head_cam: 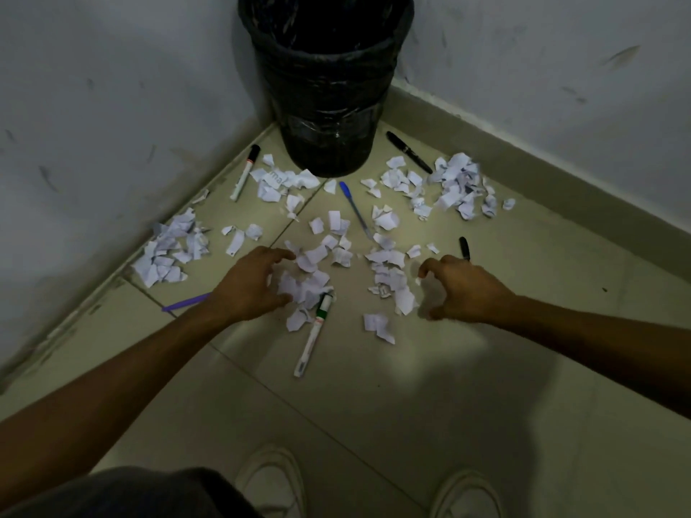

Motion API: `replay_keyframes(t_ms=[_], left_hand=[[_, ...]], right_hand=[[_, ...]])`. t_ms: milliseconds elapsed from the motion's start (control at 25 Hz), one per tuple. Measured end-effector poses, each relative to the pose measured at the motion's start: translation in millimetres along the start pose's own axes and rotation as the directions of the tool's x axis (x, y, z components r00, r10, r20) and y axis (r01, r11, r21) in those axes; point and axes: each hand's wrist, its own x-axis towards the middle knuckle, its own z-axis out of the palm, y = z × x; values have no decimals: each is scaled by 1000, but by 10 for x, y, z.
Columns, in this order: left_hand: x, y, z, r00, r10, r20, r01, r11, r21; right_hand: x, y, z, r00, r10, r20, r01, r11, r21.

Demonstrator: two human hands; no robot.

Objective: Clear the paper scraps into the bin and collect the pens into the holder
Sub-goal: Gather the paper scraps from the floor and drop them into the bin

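Head view looks down into a floor corner, and I see the black bin (325, 84) standing against the walls, paper scraps (321, 248) strewn all around its base. Left hand (248, 284) is down on a clump of scraps, fingers curled loosely over them, nothing lifted. Right hand (461, 289) hovers just beside another clump, fingers clawed wide, holding nothing. Green-capped marker (313, 334) lies between my hands, blue pen (355, 209) nearer the bin, black marker (408, 152) off right, purple pen (186, 302) under the left wrist.
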Motion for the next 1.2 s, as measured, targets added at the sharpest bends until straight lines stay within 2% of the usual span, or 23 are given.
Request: replay_keyframes(t_ms=[120, 200, 280, 400, 520, 600, 720, 840, 920, 1120, 1200], left_hand=[[-52, 16, 144, 957, 212, 197, -239, 963, 127], [-51, 33, 218, 937, 219, 272, -289, 924, 250], [14, 25, 244, 957, 200, 209, -255, 926, 279], [132, 2, 206, 987, 154, 48, -161, 961, 223], [172, -149, 148, 978, 193, -80, -174, 965, 198], [210, -194, 122, 978, 207, -13, -200, 958, 205], [346, -71, 153, 967, 155, 201, -219, 912, 348], [502, 77, 186, 957, 167, 239, -267, 831, 489], [571, 87, 211, 962, 170, 213, -254, 844, 473], [605, 56, 357, 972, 232, 31, -232, 935, 268], [614, 59, 397, 979, 202, -16, -196, 961, 194]], right_hand=[[-11, -286, 178, 989, -78, 123, 87, 994, -71], [56, -509, 392, 983, -155, 103, 159, 987, -34], [221, -606, 535, 976, -209, 58, 209, 978, 21], [418, -579, 389, 960, -265, -96, 272, 959, 73], [461, -497, 131, 957, -168, -236, 162, 986, -44], [484, -484, 88, 971, -92, -219, 78, 994, -71], [570, -569, 214, 989, -99, -112, 98, 995, -14], [683, -732, 284, 985, -130, -110, 130, 991, -1], [785, -809, 283, 980, -158, -117, 157, 987, -19], [996, -902, 297, 948, -279, -151, 271, 960, -73], [1053, -909, 291, 947, -279, -160, 279, 960, -20]])
